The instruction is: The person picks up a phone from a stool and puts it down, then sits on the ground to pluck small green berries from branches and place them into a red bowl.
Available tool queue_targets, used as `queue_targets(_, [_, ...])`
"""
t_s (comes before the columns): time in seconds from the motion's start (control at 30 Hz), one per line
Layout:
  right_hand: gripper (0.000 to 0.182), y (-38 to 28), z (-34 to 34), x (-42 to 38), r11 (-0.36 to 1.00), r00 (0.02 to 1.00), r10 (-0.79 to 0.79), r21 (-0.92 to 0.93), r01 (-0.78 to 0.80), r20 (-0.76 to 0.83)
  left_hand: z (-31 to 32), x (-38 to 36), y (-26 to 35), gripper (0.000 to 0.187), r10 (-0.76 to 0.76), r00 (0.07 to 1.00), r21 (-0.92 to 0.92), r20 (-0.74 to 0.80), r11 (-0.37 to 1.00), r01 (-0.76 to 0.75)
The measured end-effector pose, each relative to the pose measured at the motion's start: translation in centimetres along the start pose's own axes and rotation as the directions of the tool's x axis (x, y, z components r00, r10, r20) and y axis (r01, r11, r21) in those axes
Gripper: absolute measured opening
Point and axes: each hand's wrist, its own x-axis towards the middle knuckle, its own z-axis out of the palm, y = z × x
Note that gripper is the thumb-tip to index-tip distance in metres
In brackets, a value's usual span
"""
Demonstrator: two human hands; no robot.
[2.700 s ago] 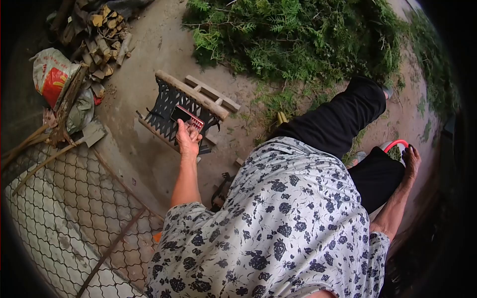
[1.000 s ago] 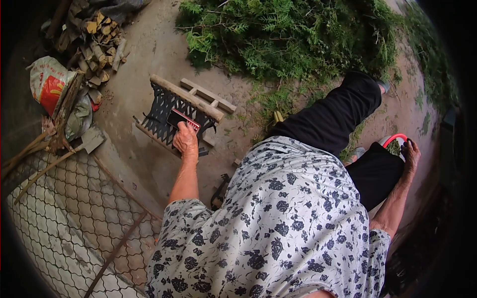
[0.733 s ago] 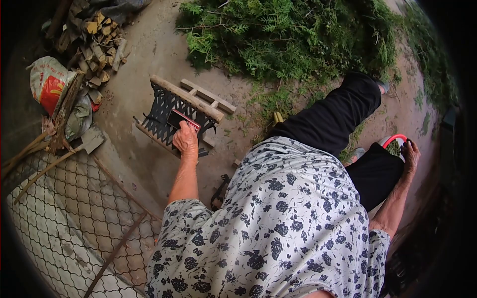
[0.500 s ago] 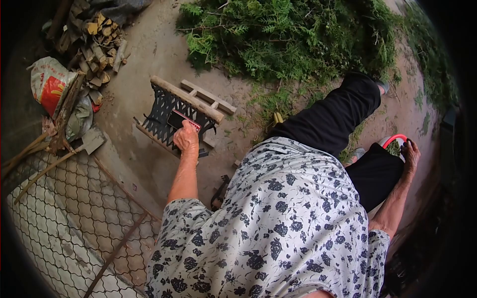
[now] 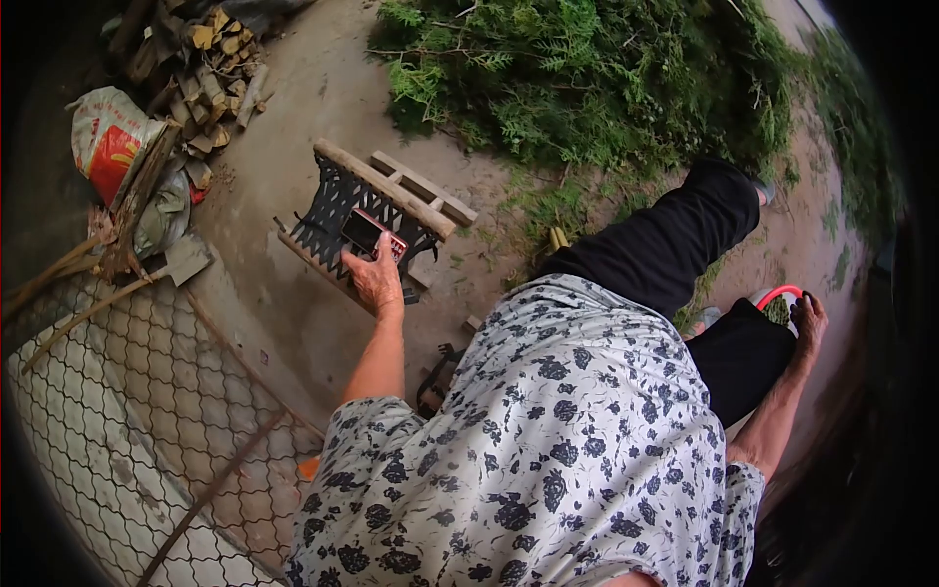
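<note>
A red mobile phone (image 5: 361,231) with a dark screen and a keypad lies on the black woven seat (image 5: 331,210) of a small wooden stool. Over its keypad end is my left hand (image 5: 376,282). The thumb touches or hovers at the keys, and the other fingers are spread away from the thumb near the lower edge. Far to the right, my right hand (image 5: 810,319) grips the rim of a red-edged basin (image 5: 780,292) beside my black-trousered leg. Green bits show inside the basin; most of it is hidden behind the leg.
Cut green branches (image 5: 587,83) are heaped ahead. Split firewood (image 5: 210,93), a red and white sack (image 5: 112,142) and a shovel blade (image 5: 186,260) stand to the left. Wire mesh (image 5: 137,411) covers the lower left. A wooden frame piece (image 5: 445,205) lies behind the stool.
My left hand has changed its hold: the fingers were curled at the phone's end, and now they are spread with the thumb over the keys. The view has shifted slightly.
</note>
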Motion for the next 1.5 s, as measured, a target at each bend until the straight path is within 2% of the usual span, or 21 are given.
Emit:
queue_targets(0.03, [0.029, 0.2, -0.2, 0.1, 1.0, 1.0, -0.001, -0.008, 0.001, -0.002, 1.2, 0.6, -0.7, 0.101, 0.002, 1.0, -0.052, -0.007, 0.999, -0.002])
queue_targets(0.27, [0.028, 1.3, -0.7, 0.7, 1.0, 1.0, -0.014, 0.008, 0.014, -0.014, 2.0, 0.0, 0.7, 0.105, -0.065, 0.996, -0.015, -0.062, 0.998, 0.064])
queue_targets(0.33, [0.028, 1.0, -0.5, 0.7, 1.0, 1.0, -0.016, -0.003, 0.016, -0.007, 1.7, 0.1, 1.0, 0.107, -0.065, 0.998, -0.081, -0.017, 0.995, 0.063])
queue_targets(0.47, [0.029, 1.2, -0.6, 1.0, 1.0, 1.0, -0.017, -0.019, 0.018, 0.019, 1.3, 0.1, 1.4, 0.106, -0.097, 0.995, -0.118, -0.008, 0.988, 0.096])
queue_targets(0.8, [0.029, 2.1, -0.8, 1.7, 0.999, 0.998, -0.038, 0.022, 0.037, 0.048, 0.9, 0.4, 1.9, 0.104, -0.058, 0.998, -0.113, -0.022, 0.992, 0.055])
queue_targets(0.87, [0.028, 0.9, -0.2, 0.7, 1.0, 1.0, 0.011, 0.002, -0.011, 0.022, 1.2, 0.6, 1.4, 0.103, -0.046, 0.999, -0.118, -0.022, 0.992, 0.043])
queue_targets(0.97, [0.028, 0.4, 0.0, 0.4, 0.999, 1.0, 0.01, -0.039, -0.01, 0.006, 1.8, 0.3, 0.4, 0.097, -0.006, 0.998, -0.186, -0.07, 0.982, -0.007])
queue_targets(1.03, [0.028, 0.5, -0.1, 0.4, 1.0, 1.0, 0.006, -0.03, -0.006, 0.013, 2.1, -0.4, 0.2, 0.087, 0.141, 0.964, -0.041, -0.225, 0.987, -0.154])
queue_targets(1.07, [0.029, 0.6, -0.1, 0.4, 1.0, 1.0, 0.002, -0.021, -0.002, 0.02, 2.1, -0.9, 0.1, 0.087, 0.14, 0.964, -0.042, -0.226, 0.987, -0.153])
queue_targets(1.1, [0.029, 0.7, -0.1, 0.6, 1.0, 1.0, 0.0, -0.021, 0.0, 0.021, 2.2, -1.5, 0.2, 0.083, 0.379, 0.904, 0.014, -0.199, 0.923, -0.384])
queue_targets(1.13, [0.029, 0.9, -0.1, 0.8, 1.0, 1.0, -0.003, -0.018, 0.003, 0.015, 2.4, -2.2, 0.4, 0.08, 0.594, 0.788, 0.061, -0.16, 0.803, -0.593])
queue_targets(1.2, [0.029, 1.0, -0.1, 0.9, 1.0, 1.0, -0.007, -0.016, 0.007, 0.01, 3.5, -4.2, 0.7, 0.073, 0.806, 0.59, 0.028, -0.04, 0.591, -0.806])
queue_targets(1.27, [0.028, 1.2, -0.3, 1.2, 1.0, 1.0, -0.01, -0.016, 0.01, 0.011, 5.0, -6.3, 1.0, 0.064, 0.909, 0.398, -0.047, 0.127, 0.406, -0.913])
queue_targets(1.33, [0.028, 1.6, -0.6, 1.3, 1.0, 1.0, -0.017, -0.005, 0.018, 0.018, 7.2, -7.5, 0.5, 0.059, 0.899, 0.3, -0.244, 0.318, 0.384, -0.89])
queue_targets(1.37, [0.027, 1.7, -0.8, 1.4, 1.0, 0.999, -0.023, 0.003, 0.023, 0.027, 8.6, -7.8, 0.0, 0.059, 0.9, 0.299, -0.247, 0.317, 0.382, -0.89])
queue_targets(1.43, [0.027, 1.8, -1.0, 1.3, 1.0, 1.0, -0.021, 0.007, 0.021, 0.021, 10.5, -8.3, -0.6, 0.052, 0.73, 0.22, -0.273, 0.647, 0.491, -0.827])
queue_targets(1.47, [0.027, 1.8, -0.9, 1.1, 1.0, 1.0, -0.019, 0.014, 0.019, 0.018, 11.2, -8.5, -0.5, 0.052, 0.73, 0.219, -0.273, 0.647, 0.49, -0.828])
queue_targets(1.5, [0.027, 1.6, -0.8, 0.8, 1.0, 1.0, -0.019, 0.014, 0.019, 0.018, 11.6, -8.7, 0.0, 0.047, 0.587, 0.096, -0.262, 0.804, 0.495, -0.829])
